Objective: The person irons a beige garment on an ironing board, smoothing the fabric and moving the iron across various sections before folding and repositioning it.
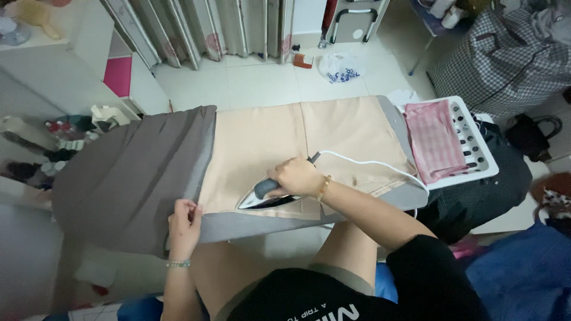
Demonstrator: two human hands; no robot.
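On the grey-covered ironing board (119,178), which runs across the middle of the view, 1 beige cloth (279,139) is spread flat with its near-left corner reaching the board's front edge. The right hand (295,176) is wrapped tight around the dark handle of 1 iron (267,196), whose soleplate lies flat on the cloth close to the front edge, nose pointing left; that firm, full-fisted hold suits pressing down while steering. The left hand (184,221) has its fingers pinched together on the cloth's corner at the board's edge, just left of the iron's nose and apart from it, a hold that looks meant to keep the fabric taut and stop it creeping under the plate. 1 white cord (369,163) leaves the back of the iron and arcs rightward over the cloth, then drops off the board's right end, so it lies behind the iron and not under it. Beyond that end, 1 white perforated rest (473,142) carries 1 folded pink checked cloth (437,142), parked off the pressing surface yet near. Each wrist wears 1 bracelet, 2 in all: a gold one on the right, a beaded one on the left. On the tiled floor beyond the board lies 1 white plastic bag (340,66).
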